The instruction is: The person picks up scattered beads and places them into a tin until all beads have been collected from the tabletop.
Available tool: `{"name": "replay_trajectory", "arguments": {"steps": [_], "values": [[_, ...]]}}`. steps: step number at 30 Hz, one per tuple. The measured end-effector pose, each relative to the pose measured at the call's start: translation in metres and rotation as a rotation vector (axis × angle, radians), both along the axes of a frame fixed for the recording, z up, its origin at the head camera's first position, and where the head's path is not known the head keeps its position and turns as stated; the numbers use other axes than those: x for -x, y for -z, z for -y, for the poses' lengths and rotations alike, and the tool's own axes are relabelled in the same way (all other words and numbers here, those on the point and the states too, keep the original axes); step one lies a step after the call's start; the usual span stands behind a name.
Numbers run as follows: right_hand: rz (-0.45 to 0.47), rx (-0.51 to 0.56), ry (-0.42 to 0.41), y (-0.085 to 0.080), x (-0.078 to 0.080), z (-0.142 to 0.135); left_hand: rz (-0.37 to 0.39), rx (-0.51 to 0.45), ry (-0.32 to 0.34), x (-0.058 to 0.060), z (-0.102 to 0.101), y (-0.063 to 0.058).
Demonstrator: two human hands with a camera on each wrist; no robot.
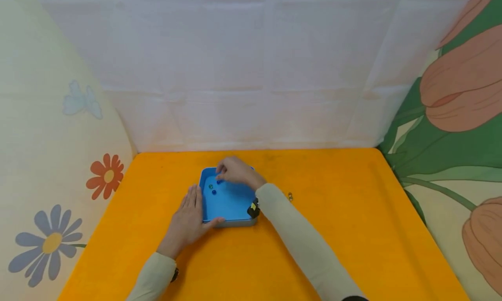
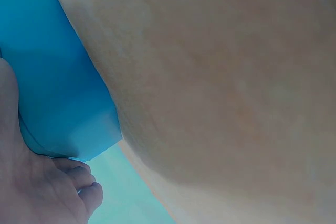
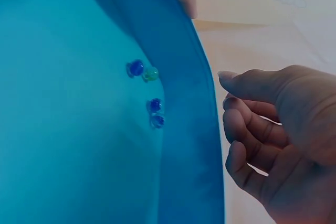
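- Fingers (image 1: 198, 197) of left hand (image 1: 188, 222) lay straight along left wall of blue tray (image 1: 233, 205), thumb at near rim.
- Blue tray sat on orange bench (image 1: 219, 266), slightly left of middle.
- Right hand (image 1: 235, 169) was over tray's far end, fingers curled, tips close together; couldn't tell if holding anything.
- Three blue marbles (image 3: 136, 67) and one green marble (image 3: 151, 74) lay inside tray, toward far left.
- Small clear marbles (image 1: 290, 196) lay on bench, right of tray.
- White cloth (image 1: 255, 74) hung behind bench.
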State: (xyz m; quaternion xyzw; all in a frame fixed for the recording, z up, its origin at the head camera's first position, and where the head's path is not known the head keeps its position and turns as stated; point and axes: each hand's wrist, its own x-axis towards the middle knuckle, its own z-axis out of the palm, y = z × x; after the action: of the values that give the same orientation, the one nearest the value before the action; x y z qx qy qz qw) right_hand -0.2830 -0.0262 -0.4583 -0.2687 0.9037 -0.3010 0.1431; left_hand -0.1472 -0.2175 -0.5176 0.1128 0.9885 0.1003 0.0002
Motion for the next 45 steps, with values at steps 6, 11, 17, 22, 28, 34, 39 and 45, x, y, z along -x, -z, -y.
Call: {"name": "replay_trajectory", "arguments": {"steps": [6,11,17,22,28,34,39,45], "values": [[-0.02,0.04,0.004,-0.007,-0.006,-0.014,0.0,0.004,0.007,0.0,0.0,0.001],[-0.019,0.065,0.03,-0.01,-0.011,-0.028,0.011,0.001,0.003,0.001,0.0,0.001],[-0.027,0.083,0.061,-0.01,-0.014,-0.046,0.014,0.009,0.0,0.0,0.0,0.0],[-0.029,0.114,0.069,-0.007,-0.02,-0.063,0.029,0.011,0.0,0.0,0.002,0.002],[-0.015,0.169,0.093,-0.002,-0.024,-0.09,0.027,0.018,0.001,0.002,0.003,0.004],[-0.02,0.205,0.153,0.0,-0.031,-0.116,-0.003,0.023,0.015,0.003,0.001,0.002],[-0.051,0.177,0.18,0.001,-0.037,-0.13,-0.033,0.032,0.021,0.003,0.0,0.001],[-0.05,0.172,0.218,0.004,-0.049,-0.147,-0.007,0.034,0.014,0.002,0.0,0.001]]}}
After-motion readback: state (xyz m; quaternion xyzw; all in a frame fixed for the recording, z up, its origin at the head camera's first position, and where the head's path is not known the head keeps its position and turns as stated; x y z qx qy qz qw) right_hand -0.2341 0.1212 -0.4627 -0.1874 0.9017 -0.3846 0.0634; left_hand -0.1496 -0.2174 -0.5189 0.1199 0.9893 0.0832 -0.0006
